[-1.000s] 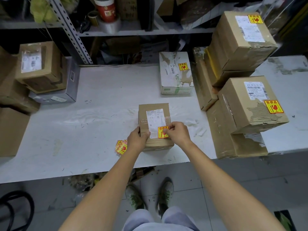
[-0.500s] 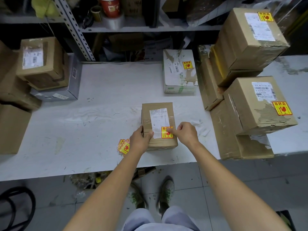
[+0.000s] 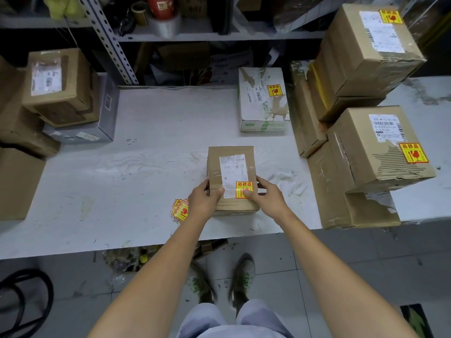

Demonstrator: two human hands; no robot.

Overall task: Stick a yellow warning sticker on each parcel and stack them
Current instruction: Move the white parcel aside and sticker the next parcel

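White bench (image 3: 146, 142): L hand (image 3: 205, 201) grips parcel (image 3: 216, 158) at left edge, R hand (image 3: 267, 198) at right, thumb pressing sticker (image 3: 244, 186).

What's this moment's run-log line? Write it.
step: sticker on | left hand: grips small parcel | right hand: grips parcel, thumb on yellow sticker | spare stickers: on table beside parcel

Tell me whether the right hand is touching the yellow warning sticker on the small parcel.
Touching. The head view shows the thumb of the right hand lying over the lower edge of the yellow warning sticker on the small parcel.
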